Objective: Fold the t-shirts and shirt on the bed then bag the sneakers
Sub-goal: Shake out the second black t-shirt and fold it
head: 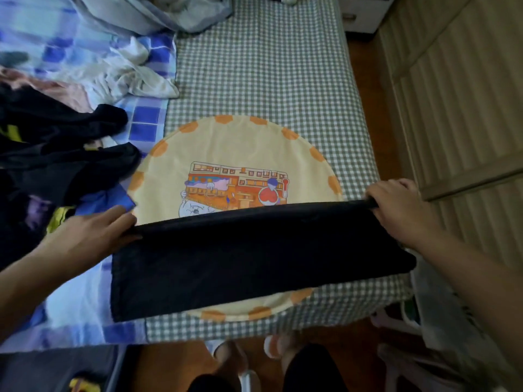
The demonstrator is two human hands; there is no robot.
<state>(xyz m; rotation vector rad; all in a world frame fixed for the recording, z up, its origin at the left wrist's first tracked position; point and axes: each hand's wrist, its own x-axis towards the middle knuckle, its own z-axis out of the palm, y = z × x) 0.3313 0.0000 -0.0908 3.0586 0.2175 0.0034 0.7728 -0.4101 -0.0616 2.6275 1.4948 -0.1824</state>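
Across the lower middle of the frame a black t-shirt (254,258) is stretched, its long axis left to right, its far edge pinched by the left hand (93,236) and right hand (402,207).

Black t-shirt (254,256) matt cloth; bed (254,66) checked fabric.

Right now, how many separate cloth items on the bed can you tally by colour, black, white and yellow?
Black, being folded, held by left hand and right hand: 1 garment
Black, loose pile: count unclear
White: 1 crumpled garment
Yellow: 1 round printed cloth
Total: at least 4
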